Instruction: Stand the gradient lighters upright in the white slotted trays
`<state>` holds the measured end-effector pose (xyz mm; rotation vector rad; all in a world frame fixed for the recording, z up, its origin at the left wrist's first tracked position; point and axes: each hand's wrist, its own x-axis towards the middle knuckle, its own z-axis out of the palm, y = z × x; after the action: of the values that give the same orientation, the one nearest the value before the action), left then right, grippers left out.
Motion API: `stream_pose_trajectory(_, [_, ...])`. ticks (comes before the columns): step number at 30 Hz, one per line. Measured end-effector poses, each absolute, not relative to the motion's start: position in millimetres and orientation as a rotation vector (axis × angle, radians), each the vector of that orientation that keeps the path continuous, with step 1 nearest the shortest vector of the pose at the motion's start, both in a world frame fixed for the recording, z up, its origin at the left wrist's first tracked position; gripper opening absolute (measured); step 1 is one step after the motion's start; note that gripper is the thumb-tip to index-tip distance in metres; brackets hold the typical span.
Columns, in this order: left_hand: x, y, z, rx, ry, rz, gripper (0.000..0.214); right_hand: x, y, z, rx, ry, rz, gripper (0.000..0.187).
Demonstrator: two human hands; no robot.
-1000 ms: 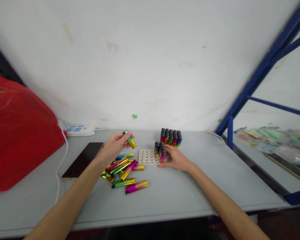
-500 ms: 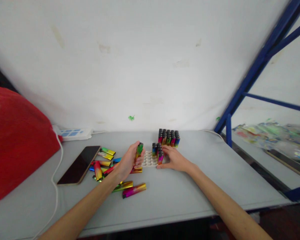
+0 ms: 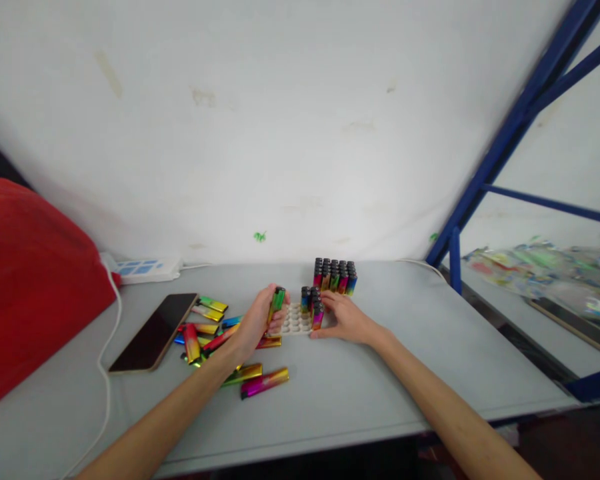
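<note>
Over white tray [image 3: 294,323]: left hand [image 3: 255,325] fingers clamped on green lighter [image 3: 277,300]; right hand [image 3: 347,319] fingers apart, against tray.

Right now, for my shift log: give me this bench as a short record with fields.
left hand: grips green lighter upright at white tray
right hand: open, beside standing lighters
white tray: mostly unfilled
loose lighters: lying left of tray
full block: behind tray
phone: flat, far left
</note>
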<state>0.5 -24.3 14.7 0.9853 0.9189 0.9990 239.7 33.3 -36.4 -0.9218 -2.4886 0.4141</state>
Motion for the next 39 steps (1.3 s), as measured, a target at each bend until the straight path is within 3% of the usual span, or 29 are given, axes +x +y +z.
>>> stream_pose_trajectory(8, [1,-24,13,1.644,1.068,1.237,0.024,238,31,-32,-0.904,-2.486,0.419,0.084])
stream_pose_trajectory(24, [4,-12,8,2.048,1.152,1.028,0.016,237,31,-30,-0.881,-2.490,0.419,0.083])
stream_pose_trajectory(30, [9,-19,2,1.955,1.231,1.051,0.042,238,29,-30,-0.922,-2.485,0.433,0.082])
stream_pose_trajectory(35, [-38,-10,11,2.123,1.465,1.000,0.031,240,30,-32,-0.938,-2.491,0.423,0.082])
stream_pose_trajectory(39, [-116,6,20,2.214,1.828,0.843,0.034,240,31,-35,-0.964,-2.500,0.412,0.087])
